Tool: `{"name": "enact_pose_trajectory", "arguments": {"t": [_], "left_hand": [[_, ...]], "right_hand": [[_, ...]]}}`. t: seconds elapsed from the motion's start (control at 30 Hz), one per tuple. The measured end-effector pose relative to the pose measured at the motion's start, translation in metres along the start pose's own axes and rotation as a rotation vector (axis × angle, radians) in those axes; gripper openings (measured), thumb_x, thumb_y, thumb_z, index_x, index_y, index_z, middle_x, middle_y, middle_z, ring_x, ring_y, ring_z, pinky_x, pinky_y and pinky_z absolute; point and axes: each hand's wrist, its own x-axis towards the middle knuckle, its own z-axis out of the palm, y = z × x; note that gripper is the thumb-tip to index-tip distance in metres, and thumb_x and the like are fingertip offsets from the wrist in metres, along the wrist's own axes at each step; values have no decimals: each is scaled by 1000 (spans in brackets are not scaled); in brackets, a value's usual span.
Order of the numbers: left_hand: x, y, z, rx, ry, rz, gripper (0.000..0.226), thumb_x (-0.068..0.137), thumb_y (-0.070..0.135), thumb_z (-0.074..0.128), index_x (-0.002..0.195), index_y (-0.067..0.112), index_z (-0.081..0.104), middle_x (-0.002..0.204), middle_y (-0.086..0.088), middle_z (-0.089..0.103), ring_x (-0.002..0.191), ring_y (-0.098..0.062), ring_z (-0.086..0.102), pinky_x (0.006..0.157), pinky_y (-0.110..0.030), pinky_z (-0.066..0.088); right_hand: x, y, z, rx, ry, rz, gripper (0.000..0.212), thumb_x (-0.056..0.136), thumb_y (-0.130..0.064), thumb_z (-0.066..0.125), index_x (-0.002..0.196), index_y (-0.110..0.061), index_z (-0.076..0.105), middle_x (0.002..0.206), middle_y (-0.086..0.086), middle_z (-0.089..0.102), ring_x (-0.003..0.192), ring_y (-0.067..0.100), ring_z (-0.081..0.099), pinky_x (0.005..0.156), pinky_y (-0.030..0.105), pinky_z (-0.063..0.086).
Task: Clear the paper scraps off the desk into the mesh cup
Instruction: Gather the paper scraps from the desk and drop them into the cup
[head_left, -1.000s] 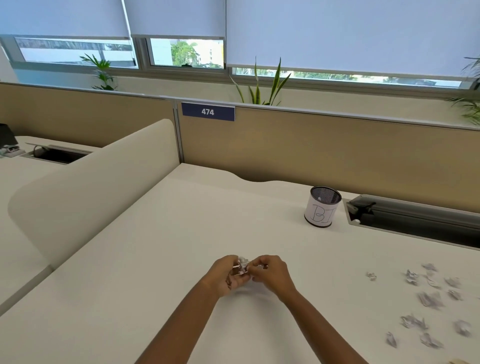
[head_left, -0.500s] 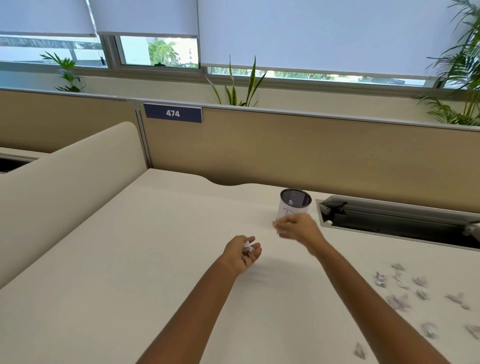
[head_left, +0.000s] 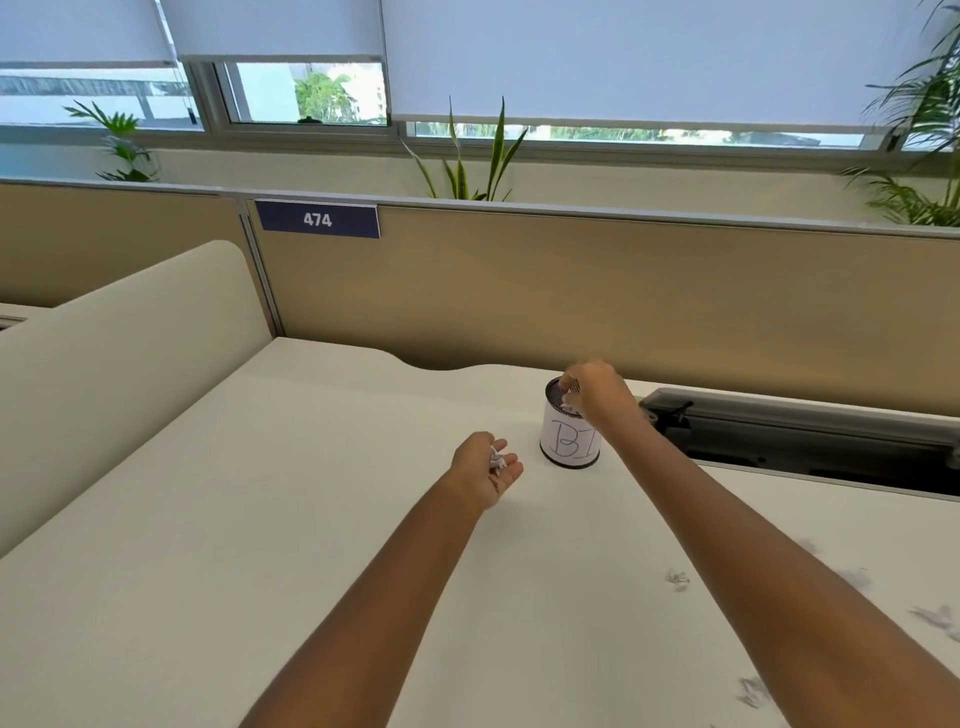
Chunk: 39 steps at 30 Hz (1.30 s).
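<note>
Mesh cup (head_left: 569, 441) rim partly hidden by right hand (head_left: 597, 392); desk scraps (head_left: 677, 578) blurred.

Matt, smooth desk (head_left: 260, 519); dark metal mesh cup (head_left: 569, 441) wrapped in white paper; crumpled paper scraps (head_left: 678, 579).

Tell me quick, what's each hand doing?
Left hand: open, palm up, paper scraps resting in it.
Right hand: over the cup, fingers pinched on a scrap.

The right hand (head_left: 597, 395) hung over the mesh cup (head_left: 569, 439) pinching a scrap (head_left: 567, 404); the left hand (head_left: 485, 470) cupped more scraps (head_left: 496, 460) above the desk (head_left: 260, 519)
</note>
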Motion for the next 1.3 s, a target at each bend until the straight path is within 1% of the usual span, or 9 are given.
{"name": "enact_pose_trajectory", "arguments": {"t": [0.1,0.23,0.33,0.57,0.73,0.83,1.03,1.17,1.3], "left_hand": [[9,4,13,37,-18,10,42,102,15,30,137,-9,38,145,-26,37,132,-30,43,116,-38,31],[14,9,41,18,-57,51,29,102,20,30,98,1,52,75,-13,42,64,-17,43,74,-21,49],[18,14,67,7,-55,114,42,102,22,28,60,14,28,61,-2,20,52,-11,23,47,-18,29],[22,15,104,82,-79,134,47,100,36,24,60,13,29,53,-5,38,52,-14,23,53,-24,21],[17,5,107,147,-95,156,43,100,40,28,129,12,44,142,-4,41,127,-18,50,83,-21,38],[15,-13,96,244,-100,330,22,101,26,34,104,17,53,116,-7,46,78,-9,52,66,-16,38],[10,-82,34,807,-32,775,29,96,0,38,114,2,60,118,-13,63,104,-15,54,78,-10,39],[3,-125,-7,1016,-54,793,35,95,-3,37,121,10,56,126,-6,57,114,-12,52,100,-18,37],[-10,-156,-30,1128,-13,787,39,95,-1,34,128,12,51,132,1,54,124,-13,49,100,-15,35]], "right_hand": [[-5,7,-1,98,101,-10,26,79,10,54,100,0,66,115,20,57,105,35,53,82,35,42],[-40,7,-4,422,463,73,34,74,19,43,93,3,66,108,22,58,103,30,55,75,16,32],[-80,0,12,574,659,114,39,72,23,40,92,1,65,100,20,58,95,24,55,80,9,31],[-163,-4,79,658,342,229,44,74,21,43,100,-9,62,103,7,57,101,21,56,87,17,40],[-188,-6,95,477,91,151,38,84,9,41,111,-11,58,120,4,53,118,14,45,97,8,27],[-197,-6,97,417,64,114,33,91,1,38,114,-11,58,127,2,51,124,11,39,99,7,26],[-199,0,85,345,-27,78,33,91,-1,35,116,-8,56,122,3,55,115,14,46,89,16,39],[-204,8,80,289,-38,102,21,88,-3,38,84,-7,57,80,0,54,66,8,45,51,12,32],[-212,16,64,258,-55,139,21,83,0,42,74,-10,58,77,5,57,66,12,45,54,15,33]]}}
